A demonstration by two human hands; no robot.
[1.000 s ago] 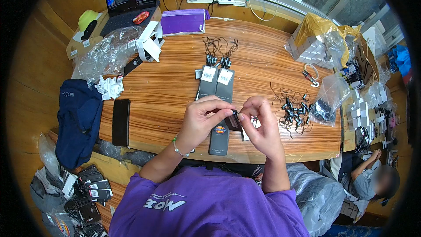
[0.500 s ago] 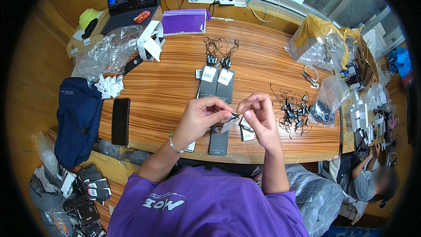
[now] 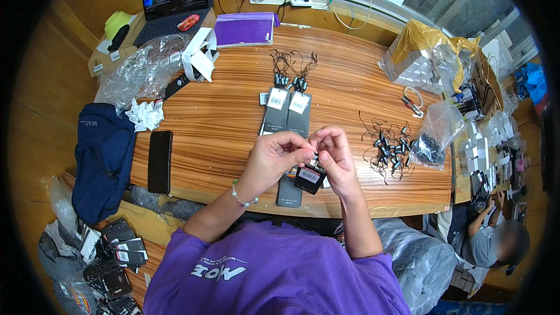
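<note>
- Wooden table (image 3: 221, 122) is serving as the work surface.
- Small black tag (image 3: 310, 178) is hanging just above the table's near edge; it looks light and stiff, best pinched at its top.
- Left hand (image 3: 274, 154) and right hand (image 3: 333, 154) are both pinching the tag's top.
- Loose black strings (image 3: 388, 143) are lying on the table, right of the tag.

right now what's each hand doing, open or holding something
Left hand: fingers pinched shut at the top of the small black tag.
Right hand: fingers closed on the same tag's top, which hangs below both hands.
</note>
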